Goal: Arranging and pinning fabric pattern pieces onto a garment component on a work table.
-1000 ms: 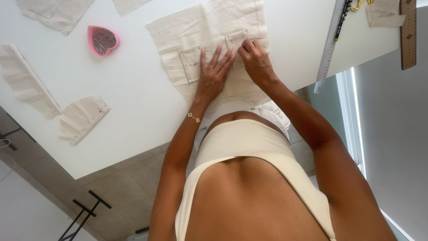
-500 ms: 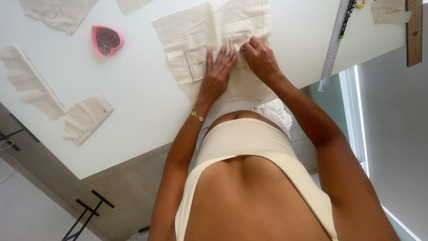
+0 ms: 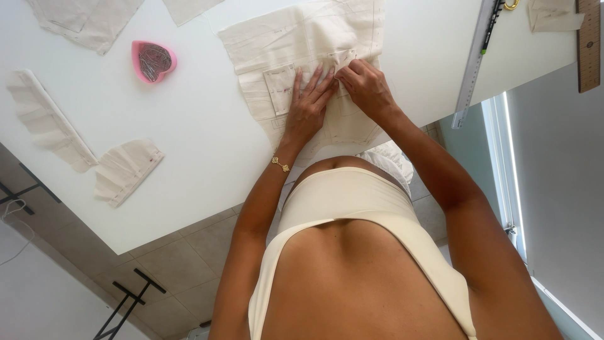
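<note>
Two hands working a pocket piece on a cloth panel at a white table

The left hand lies flat and open on the cream cloth panel, fingers spread just beside a small square pocket piece; the right hand pinches a fold of the cloth next to it. Farther out on the table: a pink heart-shaped pin dish, pleated cloth scraps, a metal ruler

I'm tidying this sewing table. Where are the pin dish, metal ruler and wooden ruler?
Pink heart-shaped pin dish (image 3: 154, 61), head view, its middle.
Metal ruler (image 3: 476, 56), head view, mid-length.
Wooden ruler (image 3: 589, 47), head view, mid-length.
</note>
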